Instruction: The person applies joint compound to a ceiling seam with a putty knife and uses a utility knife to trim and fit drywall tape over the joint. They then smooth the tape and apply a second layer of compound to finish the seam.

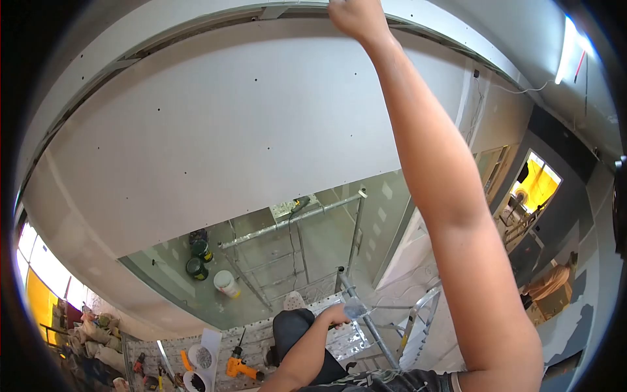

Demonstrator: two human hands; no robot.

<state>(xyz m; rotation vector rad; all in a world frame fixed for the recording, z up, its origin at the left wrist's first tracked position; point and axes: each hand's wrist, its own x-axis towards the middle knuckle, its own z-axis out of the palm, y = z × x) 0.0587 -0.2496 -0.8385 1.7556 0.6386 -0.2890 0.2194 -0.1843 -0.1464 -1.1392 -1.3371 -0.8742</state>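
My right hand [358, 18] is raised at the top of the view, by the slot where the white ceiling panel meets the edge framing. Its fingers look curled, partly cut off by the frame, and what they hold is hidden. Low in the middle, my left hand [336, 314] is closed on a pale, see-through bluish piece [356, 308] beside a scaffold tube [373, 326]. Above me spans a large white plasterboard sheet [228, 124] dotted with dark screw heads. My bent knee [292, 332] rests over the perforated metal platform [313, 304].
An orange cordless drill [240, 367] lies on the platform near a bowl of screws [200, 357]. Far below stand a white bucket [226, 283] and dark tubs [196, 267]. A stepladder [418, 326] rises at right. Another person [548, 284] is at far right.
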